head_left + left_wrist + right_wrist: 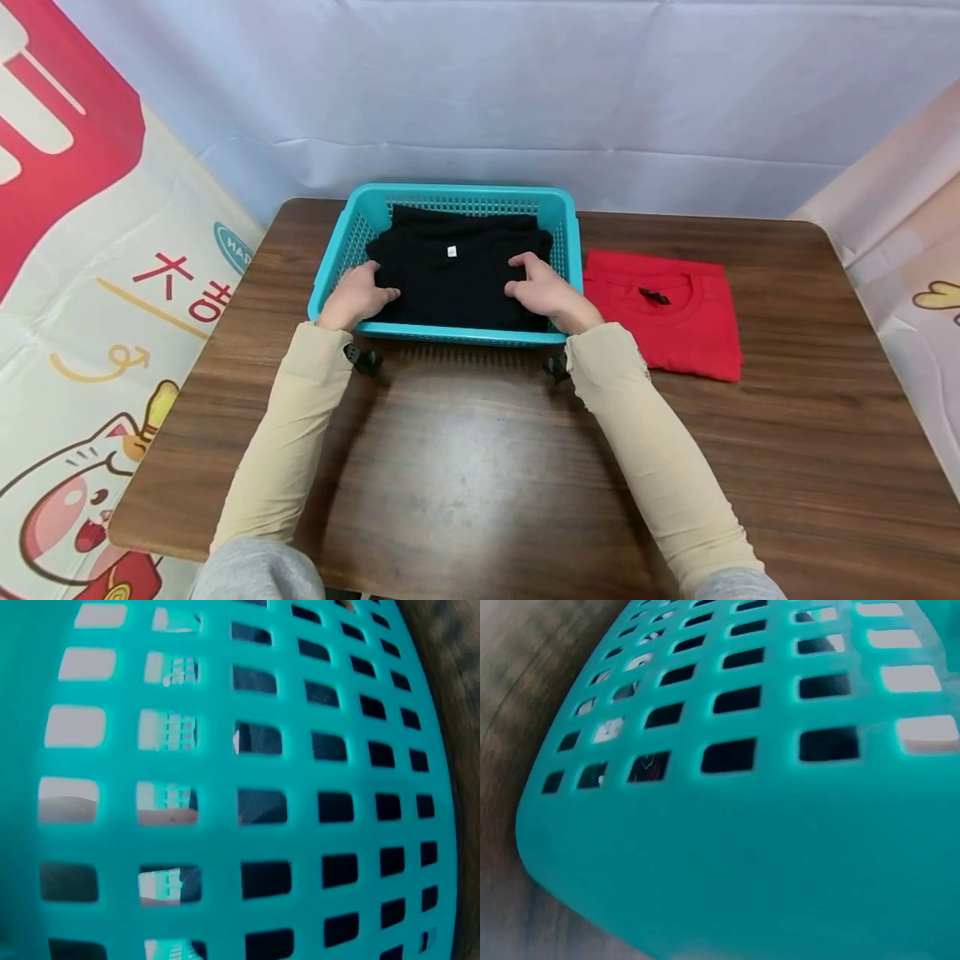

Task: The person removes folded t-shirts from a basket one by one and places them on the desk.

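A folded black T-shirt [450, 283] with a small white label lies inside a turquoise plastic basket [465, 336]. My left hand [358, 296] reaches over the basket's front left corner and touches the shirt's left side, thumb and forefinger spread apart. At the opposite side, my right hand [551, 292] rests on the shirt's right part, its thumb and forefinger also apart. The other fingers of both hands are hidden. Both wrist views are filled mostly by the perforated basket wall [217, 840], with dark cloth showing through some holes.
A folded red T-shirt [675, 333] with a dark neck label lies just right of the basket, partly behind my right forearm. Everything stands on a brown wooden table [450, 467]. A pale curtain [480, 100] hangs behind, and a printed cloth [112, 292] hangs at the left.
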`<state>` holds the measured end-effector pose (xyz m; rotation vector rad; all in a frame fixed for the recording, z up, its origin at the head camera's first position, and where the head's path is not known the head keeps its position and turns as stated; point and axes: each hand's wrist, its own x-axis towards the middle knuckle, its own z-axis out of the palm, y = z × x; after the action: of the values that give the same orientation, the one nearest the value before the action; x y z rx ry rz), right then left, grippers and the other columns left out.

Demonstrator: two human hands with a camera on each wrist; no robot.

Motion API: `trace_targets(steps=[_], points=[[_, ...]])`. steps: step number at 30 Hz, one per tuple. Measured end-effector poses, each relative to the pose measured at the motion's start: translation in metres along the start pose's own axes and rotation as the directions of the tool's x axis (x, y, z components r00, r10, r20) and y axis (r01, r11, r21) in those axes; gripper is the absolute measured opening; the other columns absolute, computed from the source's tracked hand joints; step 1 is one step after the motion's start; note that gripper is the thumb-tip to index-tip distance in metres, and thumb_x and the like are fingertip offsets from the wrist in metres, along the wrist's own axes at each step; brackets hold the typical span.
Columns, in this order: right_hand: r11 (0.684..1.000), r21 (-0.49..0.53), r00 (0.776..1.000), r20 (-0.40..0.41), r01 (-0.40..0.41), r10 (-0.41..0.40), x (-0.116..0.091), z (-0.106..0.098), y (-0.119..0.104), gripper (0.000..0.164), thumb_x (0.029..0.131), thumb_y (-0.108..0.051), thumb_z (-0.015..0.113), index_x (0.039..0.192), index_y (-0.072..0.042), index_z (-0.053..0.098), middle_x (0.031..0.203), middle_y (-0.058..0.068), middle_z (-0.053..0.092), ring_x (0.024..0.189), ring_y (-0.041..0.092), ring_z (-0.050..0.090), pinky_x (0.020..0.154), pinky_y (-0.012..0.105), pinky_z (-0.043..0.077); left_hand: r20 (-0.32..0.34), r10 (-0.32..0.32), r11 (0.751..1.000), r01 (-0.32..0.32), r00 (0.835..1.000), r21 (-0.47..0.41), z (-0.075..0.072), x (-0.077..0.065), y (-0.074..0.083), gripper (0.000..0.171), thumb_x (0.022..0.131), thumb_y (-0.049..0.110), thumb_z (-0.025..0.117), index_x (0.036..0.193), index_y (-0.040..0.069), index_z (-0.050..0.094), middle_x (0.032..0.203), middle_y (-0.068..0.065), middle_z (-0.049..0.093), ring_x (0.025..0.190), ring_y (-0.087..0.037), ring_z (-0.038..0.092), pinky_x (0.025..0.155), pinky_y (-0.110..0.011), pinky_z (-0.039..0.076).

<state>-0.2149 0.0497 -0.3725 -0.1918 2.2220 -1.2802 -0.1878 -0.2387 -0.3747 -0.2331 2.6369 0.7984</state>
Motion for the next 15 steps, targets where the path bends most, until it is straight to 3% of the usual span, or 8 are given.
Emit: trace_targets(steps=[4, 6, 9, 14, 15], points=[[0.986, 0.169, 1.0, -0.004, 0.017, -0.017, 0.004, 0.0, 0.002, 0.053, 0.101, -0.015, 0.042, 0.15, -0.009, 0.024, 0.153, 0.013, 0.028, 0.114, 0.026, 0.043, 0.104, 0.048, 0.041, -0.014, 0.004, 0.998, -0.005, 1.0, -0.064, -0.001, 0.001, -0.002, 0.07, 0.099, 0.024, 0.053, 0.155, 0.009, 0.014, 0.16, -0.019, 0.018, 0.147, -0.042, 0.014, 0.112, -0.057, 0.028], [0.967, 0.254, 1.0, -0.014, 0.022, -0.019, 0.005, 0.001, 0.003, 0.053, 0.101, -0.015, 0.041, 0.15, -0.009, 0.024, 0.154, 0.011, 0.027, 0.123, 0.027, 0.039, 0.101, 0.045, 0.041, -0.017, -0.014, 0.994, 0.012, 1.0, -0.104, -0.001, 0.001, -0.003, 0.073, 0.098, 0.026, 0.053, 0.156, 0.01, 0.011, 0.161, -0.018, 0.016, 0.147, -0.042, 0.013, 0.113, -0.057, 0.028], [0.928, 0.371, 0.999, -0.037, 0.023, -0.01, 0.005, 0.0, 0.002, 0.052, 0.101, -0.015, 0.04, 0.151, -0.011, 0.026, 0.153, 0.009, 0.03, 0.124, 0.028, 0.041, 0.094, 0.039, 0.041, -0.003, -0.043, 0.978, 0.041, 0.999, -0.204, -0.004, 0.001, -0.003, 0.077, 0.098, 0.03, 0.053, 0.156, 0.008, 0.006, 0.162, -0.017, 0.011, 0.147, -0.04, 0.015, 0.113, -0.055, 0.028], [0.84, 0.542, 0.998, -0.062, 0.021, 0.015, 0.006, -0.003, 0.0, 0.05, 0.1, -0.014, 0.04, 0.15, -0.014, 0.031, 0.15, 0.007, 0.035, 0.122, 0.027, 0.049, 0.098, 0.04, 0.046, 0.054, -0.093, 0.898, 0.107, 0.994, -0.427, -0.01, 0.001, -0.007, 0.082, 0.098, 0.035, 0.053, 0.155, 0.005, 0.003, 0.162, -0.016, 0.006, 0.148, -0.034, 0.016, 0.115, -0.05, 0.028], [0.833, 0.553, 0.998, -0.061, 0.019, 0.018, 0.006, -0.003, 0.0, 0.05, 0.1, -0.014, 0.04, 0.149, -0.014, 0.032, 0.15, 0.007, 0.036, 0.122, 0.027, 0.049, 0.098, 0.04, 0.046, 0.068, -0.101, 0.879, 0.121, 0.993, -0.461, -0.012, 0.002, -0.008, 0.083, 0.098, 0.035, 0.053, 0.155, 0.005, 0.002, 0.162, -0.015, 0.004, 0.148, -0.032, 0.016, 0.112, -0.047, 0.033]])
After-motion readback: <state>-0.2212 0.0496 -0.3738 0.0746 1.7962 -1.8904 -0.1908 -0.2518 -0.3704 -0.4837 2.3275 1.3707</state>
